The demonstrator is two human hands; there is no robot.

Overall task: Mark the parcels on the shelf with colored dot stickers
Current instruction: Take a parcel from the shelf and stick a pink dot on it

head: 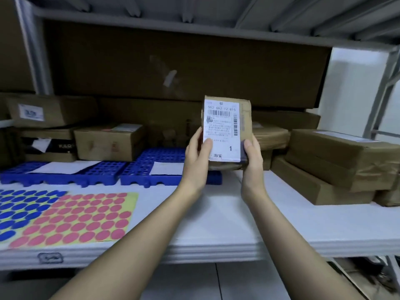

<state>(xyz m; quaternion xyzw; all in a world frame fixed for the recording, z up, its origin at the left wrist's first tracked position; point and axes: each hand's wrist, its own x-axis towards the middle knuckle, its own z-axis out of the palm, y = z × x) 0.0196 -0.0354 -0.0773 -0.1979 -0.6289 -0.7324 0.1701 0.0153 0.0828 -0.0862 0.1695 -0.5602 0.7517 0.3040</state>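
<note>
Both bare forearms reach forward and upward from the bottom of the view, over the front edge of the white shelf board [216, 224], and meet at a small brown cardboard parcel with a white printed shipping label [225, 131]. The parcel is held upright in the air above the shelf, label facing the camera, touching nothing but the two hands.

The left hand [195, 161] grips the parcel's lower left edge: its thumb lies across the label's lower left corner, and the other fingers [194, 137] curl around the left side toward the back. The right hand [252, 163] grips the lower right edge: its thumb presses on the right margin beside the label, with the remaining fingers wrapped behind the box, out of sight. The parcel's lower half sits between the two palms; its upper half stands clear above the fingers.

On the shelf board at the left lie a yellow sheet of pink round dot stickers [86, 217] and, just beside it and partly under it, a sheet of blue round dot stickers [19, 208]. Behind them lie blue perforated plastic grid mats [108, 172] carrying white paper slips. Brown cardboard parcels are stacked at the back left [108, 141] and in a pile at the right [337, 165].
</note>
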